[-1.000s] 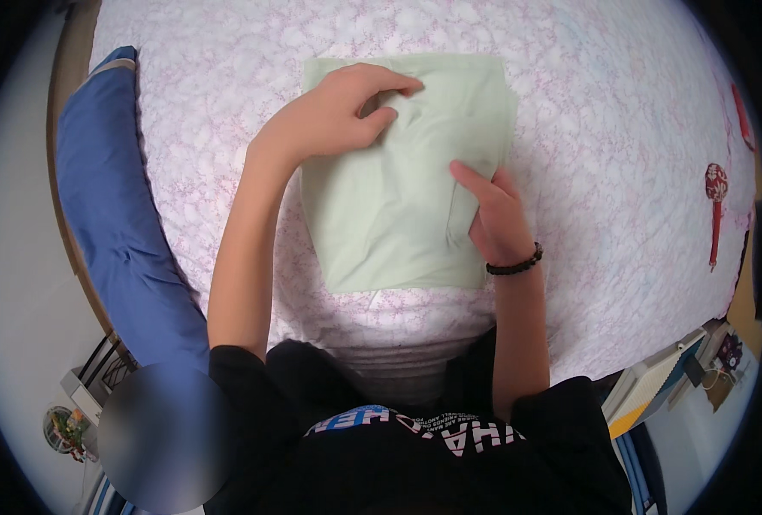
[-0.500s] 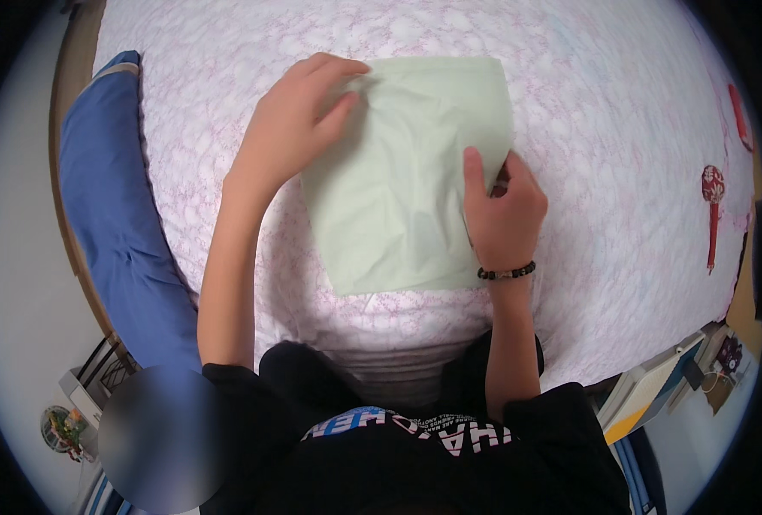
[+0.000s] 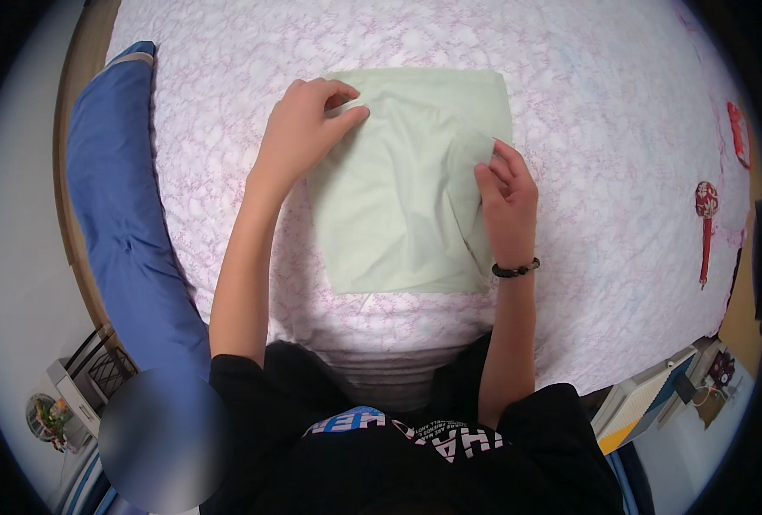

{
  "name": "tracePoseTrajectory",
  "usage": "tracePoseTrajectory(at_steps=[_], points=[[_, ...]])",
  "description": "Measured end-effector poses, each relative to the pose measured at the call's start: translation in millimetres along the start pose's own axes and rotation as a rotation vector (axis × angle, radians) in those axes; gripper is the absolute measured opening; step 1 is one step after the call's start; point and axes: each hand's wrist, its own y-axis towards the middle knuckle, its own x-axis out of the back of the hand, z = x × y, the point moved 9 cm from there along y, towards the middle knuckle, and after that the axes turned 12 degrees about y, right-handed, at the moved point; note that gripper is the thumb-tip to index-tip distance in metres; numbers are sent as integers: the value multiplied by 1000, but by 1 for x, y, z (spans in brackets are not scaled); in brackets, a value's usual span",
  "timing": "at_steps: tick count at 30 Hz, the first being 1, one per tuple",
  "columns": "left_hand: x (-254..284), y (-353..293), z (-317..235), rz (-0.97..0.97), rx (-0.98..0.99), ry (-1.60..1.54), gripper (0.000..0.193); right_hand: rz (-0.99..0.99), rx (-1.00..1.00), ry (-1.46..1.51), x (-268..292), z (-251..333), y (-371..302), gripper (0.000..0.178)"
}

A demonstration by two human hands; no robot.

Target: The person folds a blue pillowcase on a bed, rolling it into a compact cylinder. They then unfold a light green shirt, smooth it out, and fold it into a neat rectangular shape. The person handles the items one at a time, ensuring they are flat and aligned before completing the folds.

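Note:
A pale green folded cloth (image 3: 390, 197) lies on the bed in front of me, wrinkled down its middle. At its upper left edge, my left hand (image 3: 312, 124) has thumb and fingers bent together around a bit of the fabric. My right hand (image 3: 510, 202), with a dark beaded bracelet on the wrist, pinches the right side of the top layer between thumb and fingers. That side is lifted and folded slightly inward, with a loose flap above the thumb. The fingertips beneath the fabric are partly hidden.
The cloth rests on a pink and white patterned bedspread (image 3: 604, 215). A long blue fabric bundle (image 3: 123, 189) lies along the left edge. Toward the right edge are a red stick-like object with a round patterned head (image 3: 706, 202) and another red item (image 3: 736, 133).
My right hand has raised the cloth's right side and drawn it inward, up from lying flat. My left hand's fingers have moved slightly down and closed on the upper left edge.

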Motion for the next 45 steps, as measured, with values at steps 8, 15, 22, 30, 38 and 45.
tracePoseTrajectory(at_steps=[8, 15, 22, 30, 38, 45], points=[[3, -12, -92, -139, -553, -106, 25, 213, -157, 255, -20, 1, -3, 47], [-12, -107, -110, -206, -289, -204, 49, 243, -206, 693, -25, 2, -4, 54], [-80, -167, -84, -47, -234, 48, 45, 167, -91, 195, -14, 7, -8, 48], [-63, -156, -81, -94, -308, -116, 23, -176, 24, -413, 24, 24, -18, 31], [-23, -29, -127, -246, -655, -71, 37, 91, -155, -390, 6, 11, -24, 27], [-76, 32, -128, 728, -402, 251, 34, 159, -74, -143, 6, 19, -23, 23]])
